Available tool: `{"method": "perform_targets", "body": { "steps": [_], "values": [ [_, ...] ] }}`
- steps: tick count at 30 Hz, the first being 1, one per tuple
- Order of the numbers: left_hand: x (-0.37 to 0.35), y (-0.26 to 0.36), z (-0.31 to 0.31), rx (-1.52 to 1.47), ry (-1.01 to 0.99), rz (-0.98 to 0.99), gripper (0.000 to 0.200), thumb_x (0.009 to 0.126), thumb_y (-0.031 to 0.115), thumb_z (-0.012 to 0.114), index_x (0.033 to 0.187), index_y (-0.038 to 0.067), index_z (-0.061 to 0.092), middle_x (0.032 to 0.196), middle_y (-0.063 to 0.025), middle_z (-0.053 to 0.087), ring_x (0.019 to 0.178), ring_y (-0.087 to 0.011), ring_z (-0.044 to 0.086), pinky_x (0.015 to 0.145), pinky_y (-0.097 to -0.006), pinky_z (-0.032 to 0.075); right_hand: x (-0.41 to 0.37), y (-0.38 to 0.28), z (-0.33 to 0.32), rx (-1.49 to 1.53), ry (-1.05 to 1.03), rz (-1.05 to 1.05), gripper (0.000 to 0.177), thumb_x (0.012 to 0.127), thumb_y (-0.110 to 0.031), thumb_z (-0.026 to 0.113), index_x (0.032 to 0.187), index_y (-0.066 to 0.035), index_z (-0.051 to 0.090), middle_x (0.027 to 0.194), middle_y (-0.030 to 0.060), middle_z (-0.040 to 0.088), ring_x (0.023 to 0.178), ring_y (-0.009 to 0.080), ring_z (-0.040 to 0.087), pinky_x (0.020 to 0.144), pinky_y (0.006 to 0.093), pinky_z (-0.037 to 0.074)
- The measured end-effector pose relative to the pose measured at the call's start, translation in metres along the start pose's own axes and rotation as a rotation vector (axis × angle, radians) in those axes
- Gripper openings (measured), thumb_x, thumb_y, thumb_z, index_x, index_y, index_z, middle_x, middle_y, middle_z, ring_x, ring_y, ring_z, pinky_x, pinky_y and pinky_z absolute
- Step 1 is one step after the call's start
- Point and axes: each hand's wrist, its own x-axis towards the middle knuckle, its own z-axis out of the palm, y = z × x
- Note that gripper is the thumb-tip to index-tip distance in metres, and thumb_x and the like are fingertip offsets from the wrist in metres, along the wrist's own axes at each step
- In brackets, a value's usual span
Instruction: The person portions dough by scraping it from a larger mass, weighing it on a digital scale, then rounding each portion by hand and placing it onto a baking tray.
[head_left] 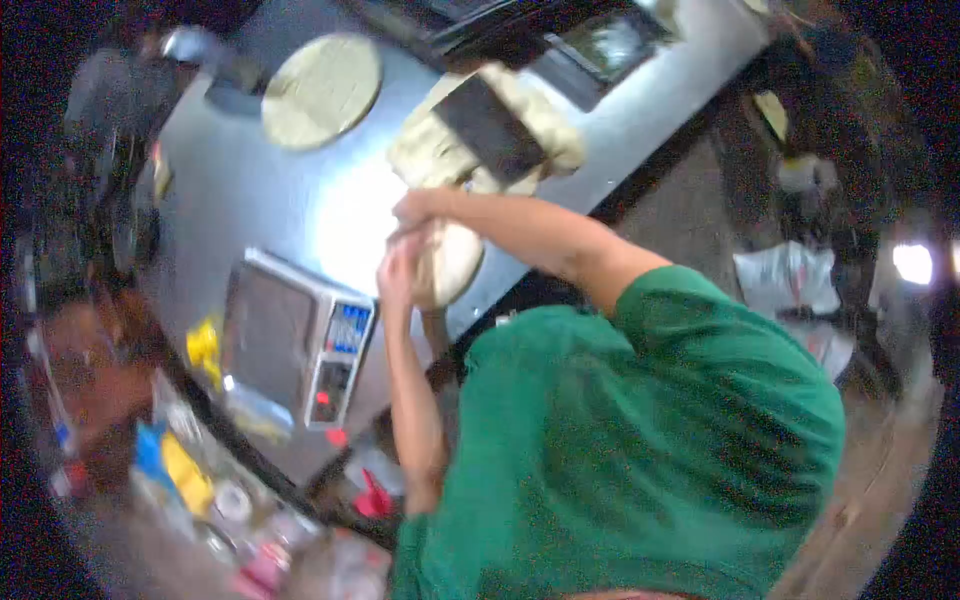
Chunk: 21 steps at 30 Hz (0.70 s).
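Note:
Close together over the steel table, my left hand and my right hand meet at the edge of a rounded piece of pale dough. Both hands look closed on it, though motion blurs the fingers and hides the exact grip. Just beyond them lies a large lumpy mass of dough with a dark flat rectangular piece resting on top. A flat round of dough sits farther off on the left. Beside my left hand stands a digital scale with a lit blue display.
A dark tray-like object is at the table's far side. Yellow plastic lies left of the scale. Below the table's left edge are bags and colourful packages. White bags are on the right, on the floor side.

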Motion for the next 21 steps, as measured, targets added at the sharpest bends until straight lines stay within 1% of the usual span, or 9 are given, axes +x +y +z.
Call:
{"method": "perform_targets", "body": {
  "steps": [1,3,4,6,8,10,12,16,21],
  "values": [
    [-0.012,-0.01,-0.001,-0.182,0.14,0.04,0.038,0.105,0.028,0.049,0.119,-0.002,0.068,0.115,-0.0157,0.07,0.105,-0.0232,0.064,0.091,-0.0378,0.05,-0.044,-0.022,-0.018,-0.088,-0.035,0.04,0.075,0.077,-0.071,0.068,0.095,0.001,0.075,0.092,0.0244,0.072,0.071,0.0316,0.069,0.061,0.0422,0.057],
    [-0.027,-0.055,-0.006,0.043,0.388,0.021,0.038,0.105,0.027,0.049,0.124,-0.003,0.064,0.119,-0.0156,0.068,0.109,-0.0274,0.063,0.098,-0.0389,0.048,-0.068,-0.021,0.029,-0.229,0.444,0.017,0.087,0.069,-0.069,0.076,0.111,0.007,0.067,0.098,0.0258,0.07,0.077,0.0358,0.071,0.072,0.0447,0.057],
    [-0.034,-0.088,-0.005,-0.007,0.456,0.043,0.039,0.105,0.025,0.051,0.13,-0.003,0.059,0.128,-0.0168,0.063,0.112,-0.029,0.062,0.099,-0.0388,0.048,-0.077,-0.029,0.037,-0.158,0.485,0.041,0.087,0.069,-0.068,0.077,0.112,0.006,0.066,0.099,0.0261,0.07,0.08,0.0368,0.07,0.074,0.0462,0.057],
    [-0.05,-0.121,-0.008,-0.562,0.323,-0.149,0.049,0.105,0.025,0.052,0.146,0.002,0.041,0.138,-0.0185,0.056,0.124,-0.0303,0.055,0.103,-0.0405,0.046,-0.09,-0.041,0.049,-0.022,0.532,0.065,0.086,0.069,-0.065,0.078,0.116,0.005,0.063,0.1,0.0258,0.069,0.085,0.0383,0.07,0.075,0.0488,0.056],
    [-0.068,-0.133,-0.004,-0.572,0.248,-0.239,0.053,0.104,0.026,0.055,0.148,0.002,0.038,0.144,-0.0177,0.051,0.127,-0.03,0.053,0.105,-0.0395,0.044,-0.1,-0.049,0.075,0.174,0.611,0.074,0.084,0.071,-0.061,0.079,0.119,0.004,0.059,0.097,0.0246,0.069,0.087,0.0378,0.069,0.072,0.0499,0.055],
    [-0.082,-0.125,0.008,-0.226,0.169,-0.028,0.055,0.104,0.031,0.055,0.146,0.0,0.041,0.139,-0.0152,0.054,0.121,-0.0252,0.055,0.101,-0.0366,0.045,-0.13,-0.061,0.099,0.408,0.647,0.124,0.08,0.072,-0.057,0.08,0.119,0.003,0.057,0.095,0.0237,0.068,0.086,0.0368,0.068,0.072,0.0489,0.054],
    [-0.096,-0.096,0.02,-0.102,0.202,-0.056,0.059,0.104,0.031,0.054,0.15,0.0,0.034,0.146,-0.0189,0.047,0.129,-0.0296,0.05,0.109,-0.04,0.041,-0.178,-0.073,0.107,0.529,0.602,0.163,0.078,0.073,-0.054,0.08,0.12,0.004,0.056,0.095,0.0232,0.068,0.088,0.0364,0.068,0.076,0.0472,0.054],
    [-0.114,-0.042,0.079,-0.631,0.013,-0.127,0.068,0.104,0.052,0.043,0.152,0.006,0.032,0.143,-0.0165,0.048,0.126,-0.0307,0.052,0.102,-0.0435,0.048,-0.275,-0.078,0.118,0.736,0.669,0.193,0.086,0.071,-0.053,0.08,0.13,0.004,0.054,0.117,0.0268,0.064,0.109,0.0402,0.063,0.093,0.0457,0.05],
    [-0.129,0.012,0.188,-0.788,-0.324,-0.283,0.088,0.095,0.075,0.029,0.154,0.01,0.03,0.146,-0.0167,0.048,0.125,-0.0369,0.055,0.098,-0.0489,0.053,-0.393,-0.023,0.145,0.79,0.968,0.311,0.087,0.075,-0.056,0.079,0.131,0.004,0.05,0.126,0.0272,0.059,0.115,0.0378,0.059,0.097,0.0435,0.049]
  ]
}}
